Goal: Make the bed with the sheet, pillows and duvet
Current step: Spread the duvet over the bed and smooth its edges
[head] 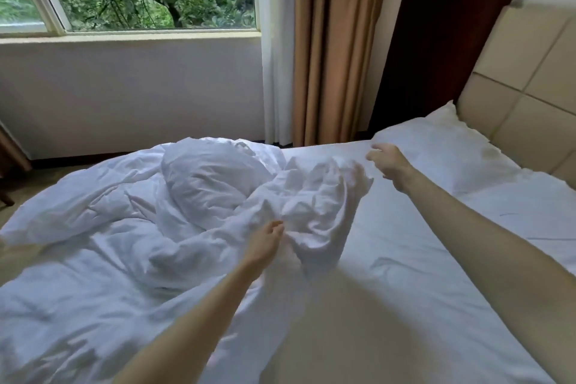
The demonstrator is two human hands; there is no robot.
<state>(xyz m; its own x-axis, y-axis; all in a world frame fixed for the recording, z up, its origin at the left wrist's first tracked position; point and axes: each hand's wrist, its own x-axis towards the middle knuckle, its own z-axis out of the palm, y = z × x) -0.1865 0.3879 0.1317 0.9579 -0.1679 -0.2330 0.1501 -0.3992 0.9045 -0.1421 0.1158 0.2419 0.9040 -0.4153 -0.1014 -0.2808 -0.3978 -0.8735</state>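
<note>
The duvet (pixel 162 227) lies bunched over the bed's nine-o'clock half, leaving the sheet (pixel 405 252) bare toward three o'clock, likely so it can be spread once its edge is found; two pillows (pixel 442 150) already sit at two o'clock against the headboard (pixel 530 97); the left hand (pixel 265 243) pinches a fold of duvet; the right hand (pixel 389 164) hangs relaxed, fingers loose, just beside the raised, blurred duvet edge, holding nothing.

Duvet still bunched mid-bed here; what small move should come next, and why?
Probably close the right hand on the duvet edge beside it. The left hand already grips a fold, the duvet lies heaped, and the sheet toward the pillow lies bare.
</note>
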